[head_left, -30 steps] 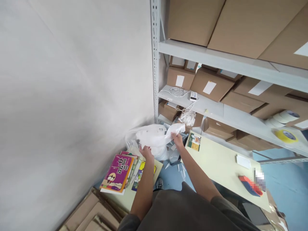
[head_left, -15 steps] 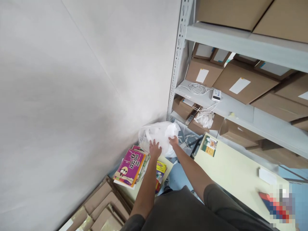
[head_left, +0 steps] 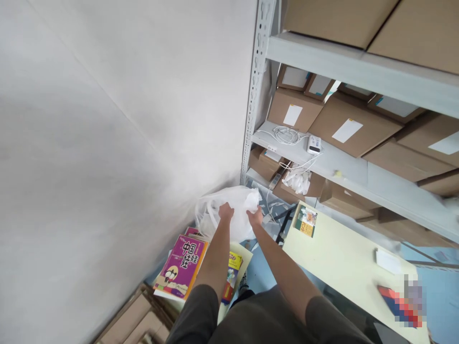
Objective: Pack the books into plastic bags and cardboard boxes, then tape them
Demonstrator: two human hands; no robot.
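A white translucent plastic bag (head_left: 241, 228) lies bunched in the corner between the wall and the shelving. My left hand (head_left: 225, 211) is closed on the upper part of the bag, fingers curled into the film. At the bag's right edge, my right hand (head_left: 255, 216) pinches the white plastic, thumb toward the left. Just below, a purple picture book (head_left: 181, 265) tops a stack beside my left forearm. A yellow-and-blue book (head_left: 231, 274) shows between my forearms. What the bag contains cannot be made out.
A pale yellow table (head_left: 344, 253) extends to the right, carrying a green booklet (head_left: 306, 222). Grey metal shelving (head_left: 322, 51) behind holds cardboard boxes (head_left: 295, 109) and a coiled white cable (head_left: 286, 135). Flattened cartons (head_left: 134, 317) stand at lower left beside the wall (head_left: 107, 167).
My left hand's spread fingers have closed on the bag. My right hand has moved slightly down along its right edge. The camera view has shifted slightly.
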